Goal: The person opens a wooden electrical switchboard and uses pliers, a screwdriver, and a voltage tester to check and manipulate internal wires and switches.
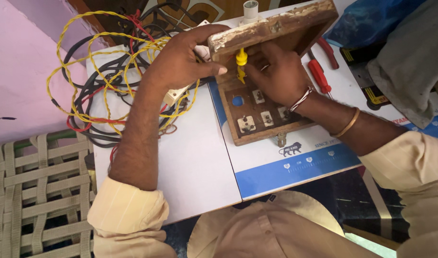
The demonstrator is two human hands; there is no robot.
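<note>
A brown wooden switch box (257, 122) lies tilted on the white board (195, 162), its open back facing me with several small switch fittings inside. My left hand (183, 57) grips the box's upper left edge. My right hand (276, 71) reaches inside the box, fingers closed on a small yellow tool (241, 64) that stands at the box's rim. A white fitting (250, 10) sticks up from the box's far side.
A tangle of yellow, black and red wires (99, 81) lies left of the box. Red-handled tools (319, 74) rest at the right, next to blue plastic (367, 21) and grey cloth (412, 57). A woven strap seat (32, 191) is at lower left.
</note>
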